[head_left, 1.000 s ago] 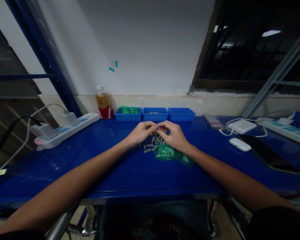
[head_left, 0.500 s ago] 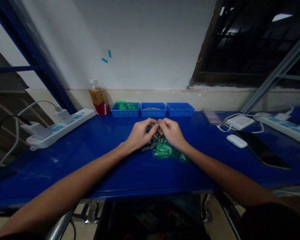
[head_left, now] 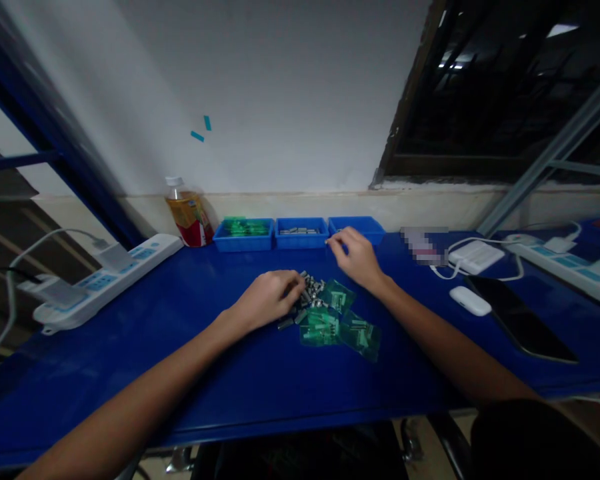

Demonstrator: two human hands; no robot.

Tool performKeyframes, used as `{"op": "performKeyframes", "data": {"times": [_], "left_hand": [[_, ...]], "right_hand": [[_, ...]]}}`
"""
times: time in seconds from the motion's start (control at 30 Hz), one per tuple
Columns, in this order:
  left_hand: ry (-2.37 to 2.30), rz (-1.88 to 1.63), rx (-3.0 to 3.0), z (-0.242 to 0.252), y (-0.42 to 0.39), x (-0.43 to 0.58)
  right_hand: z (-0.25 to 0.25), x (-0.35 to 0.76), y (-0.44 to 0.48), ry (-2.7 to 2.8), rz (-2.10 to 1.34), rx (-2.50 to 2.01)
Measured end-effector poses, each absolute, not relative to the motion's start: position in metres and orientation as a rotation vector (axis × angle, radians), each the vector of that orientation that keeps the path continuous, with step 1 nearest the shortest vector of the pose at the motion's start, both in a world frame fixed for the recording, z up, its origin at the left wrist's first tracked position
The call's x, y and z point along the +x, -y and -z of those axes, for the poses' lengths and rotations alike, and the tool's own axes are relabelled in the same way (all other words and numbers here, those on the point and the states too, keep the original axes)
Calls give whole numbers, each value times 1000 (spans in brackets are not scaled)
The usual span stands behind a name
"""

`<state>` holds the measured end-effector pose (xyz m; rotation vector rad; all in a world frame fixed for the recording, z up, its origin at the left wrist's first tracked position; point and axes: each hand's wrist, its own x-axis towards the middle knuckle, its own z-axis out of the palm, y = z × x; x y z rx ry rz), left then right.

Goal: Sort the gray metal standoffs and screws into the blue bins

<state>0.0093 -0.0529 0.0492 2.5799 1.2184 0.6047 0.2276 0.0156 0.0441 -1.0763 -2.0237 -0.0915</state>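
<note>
My left hand [head_left: 270, 297] is at the left side of a pile of small metal parts [head_left: 313, 291], its fingers curled together at the pile; what they hold, if anything, is hidden. My right hand [head_left: 356, 256] is raised in front of the right blue bin [head_left: 356, 229], thumb and forefinger pinched on a tiny light-coloured piece. Green plastic bags [head_left: 321, 327] with metal parts inside lie at the near right of the pile. Along the wall, the middle blue bin [head_left: 301, 241] holds metal pins and the left blue bin [head_left: 243, 245] holds green bags.
A drink bottle [head_left: 189, 215] stands left of the bins. Power strips lie at the left [head_left: 113, 275] and right [head_left: 575, 260]. A white case [head_left: 470, 301], a black phone [head_left: 523, 317] and a charger [head_left: 477, 256] with its cable occupy the right side.
My hands have moved apart. The right one went up and right toward the right bin; the left one came down and left beside the pile. More of the green bags shows.
</note>
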Motion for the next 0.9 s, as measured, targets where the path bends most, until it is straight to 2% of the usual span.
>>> {"op": "performKeyframes", "data": {"times": [0.17, 0.27, 0.53, 0.9], "left_hand": [[-1229, -310, 2851, -50, 54, 6], [-1157, -188, 2911, -50, 56, 5], [-1185, -255, 2887, -42, 58, 7], [-1452, -264, 2766, -36, 50, 10]], "right_hand": [[-50, 266, -90, 1801, 225, -1619], [-39, 266, -87, 1743, 187, -1740], [-22, 217, 31, 2146, -124, -1132], [-17, 200, 41, 2415, -282, -985]]}}
